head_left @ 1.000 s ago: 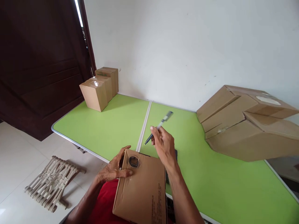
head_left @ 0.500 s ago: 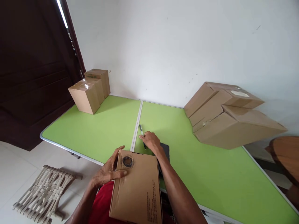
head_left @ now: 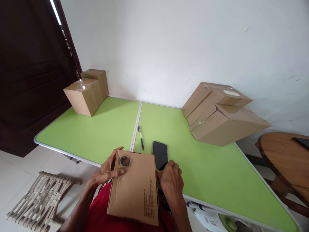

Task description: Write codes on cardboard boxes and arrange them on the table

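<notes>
A brown cardboard box with a circle scribbled in black near one corner and small print near the other end is tilted over my lap. My left hand grips its left edge, thumb on top and fingers behind. Beside its right edge is my right hand, thumb close against the box and fingers bent at the lower end of a black smartphone. Its fingertips are hidden, so what it grasps, if anything, does not show. A pen lies on the green table, left of the phone.
Several cardboard boxes stand on the table, a group at the back left and a group at the right. A woven stool is on the floor at left. A round wooden table stands at right.
My right hand has left the pen and drawn back toward me, to the box's right side. The phone now shows more fully. My left hand keeps its grip; the view has shifted slightly right.
</notes>
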The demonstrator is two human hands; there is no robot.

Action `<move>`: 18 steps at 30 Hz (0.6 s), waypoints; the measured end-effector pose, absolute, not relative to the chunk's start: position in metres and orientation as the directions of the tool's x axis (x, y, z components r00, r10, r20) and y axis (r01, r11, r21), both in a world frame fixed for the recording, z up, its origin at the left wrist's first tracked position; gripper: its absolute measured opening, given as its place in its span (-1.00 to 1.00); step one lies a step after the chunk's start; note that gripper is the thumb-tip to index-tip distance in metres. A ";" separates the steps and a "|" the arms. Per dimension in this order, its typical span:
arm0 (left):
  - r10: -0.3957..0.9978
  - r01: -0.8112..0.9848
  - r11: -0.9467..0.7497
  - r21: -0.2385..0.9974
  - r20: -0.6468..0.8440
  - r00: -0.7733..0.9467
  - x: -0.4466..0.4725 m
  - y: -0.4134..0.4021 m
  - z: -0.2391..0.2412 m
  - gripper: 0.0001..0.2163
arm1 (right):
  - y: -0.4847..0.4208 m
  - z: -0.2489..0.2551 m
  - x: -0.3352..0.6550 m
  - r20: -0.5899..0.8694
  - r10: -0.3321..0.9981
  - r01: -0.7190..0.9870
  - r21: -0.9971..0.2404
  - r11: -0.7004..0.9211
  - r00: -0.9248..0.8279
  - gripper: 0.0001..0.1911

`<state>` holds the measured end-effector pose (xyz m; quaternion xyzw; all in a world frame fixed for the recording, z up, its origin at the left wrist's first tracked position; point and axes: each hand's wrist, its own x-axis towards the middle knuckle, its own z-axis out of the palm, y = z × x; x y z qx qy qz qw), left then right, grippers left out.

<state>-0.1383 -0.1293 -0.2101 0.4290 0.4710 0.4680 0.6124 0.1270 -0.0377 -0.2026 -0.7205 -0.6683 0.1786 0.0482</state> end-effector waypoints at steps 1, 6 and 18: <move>0.978 -0.175 0.190 0.966 -0.172 0.115 -0.138 -0.130 -0.210 -0.03 | -0.035 -0.204 0.126 -0.198 0.979 0.938 -0.329 -0.111 0.047 -0.52; 0.981 -0.164 0.190 0.968 -0.180 0.072 -0.134 -0.131 -0.208 -0.05 | -0.013 -0.209 0.128 -0.245 0.969 0.854 -0.495 -0.160 0.039 -0.56; 0.979 -0.175 0.199 0.964 -0.188 0.073 -0.131 -0.129 -0.205 -0.07 | -0.029 -0.207 0.183 -0.395 0.912 -0.172 -0.896 -0.409 -0.109 -0.43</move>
